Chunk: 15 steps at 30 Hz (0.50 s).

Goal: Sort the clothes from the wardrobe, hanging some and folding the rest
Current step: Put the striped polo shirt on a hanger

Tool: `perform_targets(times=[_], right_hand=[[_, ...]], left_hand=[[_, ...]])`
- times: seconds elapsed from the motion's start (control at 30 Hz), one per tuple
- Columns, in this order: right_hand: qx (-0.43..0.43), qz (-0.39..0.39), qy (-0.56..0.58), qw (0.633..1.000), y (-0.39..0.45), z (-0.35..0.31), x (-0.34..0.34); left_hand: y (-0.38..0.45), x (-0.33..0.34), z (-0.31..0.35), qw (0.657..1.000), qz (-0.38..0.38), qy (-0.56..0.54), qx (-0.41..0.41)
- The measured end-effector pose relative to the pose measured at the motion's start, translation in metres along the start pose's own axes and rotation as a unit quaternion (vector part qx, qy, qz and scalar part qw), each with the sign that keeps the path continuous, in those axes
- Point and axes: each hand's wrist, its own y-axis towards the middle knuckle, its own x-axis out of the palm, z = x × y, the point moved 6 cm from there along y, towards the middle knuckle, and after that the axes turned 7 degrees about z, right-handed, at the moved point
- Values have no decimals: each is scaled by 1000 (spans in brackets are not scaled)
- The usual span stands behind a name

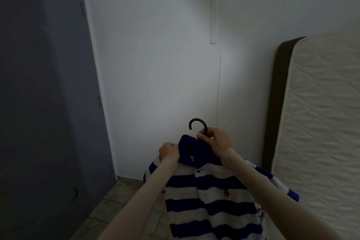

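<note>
While the right hand (215, 140) pinches the hanger (197, 125) neck, left hand (169, 152) fingers curl on the striped polo (210, 197) collar, midair before the wall; best square that collar first.

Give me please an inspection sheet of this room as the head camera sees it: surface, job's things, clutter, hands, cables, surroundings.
Surface: tiled floor; no table seen.
Job's things: blue-and-white striped shirt on a dark hanger, hook up, held in the air.
Clutter: nothing seen.
Hands: right hand pinches the hanger neck below the hook; left hand holds the blue collar.
Cables: no loose cable; a thin conduit runs down the wall.
Surroundings: closed grey-blue wardrobe door at left; quilted mattress standing upright at right; white wall ahead.
</note>
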Motion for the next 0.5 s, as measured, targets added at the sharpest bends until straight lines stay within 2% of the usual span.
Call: perform_targets(times=[0.1, 0.13, 0.23, 0.5], right_hand=[[0, 4, 7, 1000, -2, 0, -2], [-1, 6, 9, 1000, -3, 0, -2], [-8, 5, 3, 1000, -5, -3, 0], [-61, -33, -72, 995, -12, -19, 11]], left_hand=[[2, -2, -7, 985, -18, -150, -88], [2, -2, -8, 981, -31, -166, -100], [2, 5, -6, 992, -72, -89, -60], [2, -5, -3, 994, -15, 110, 22]])
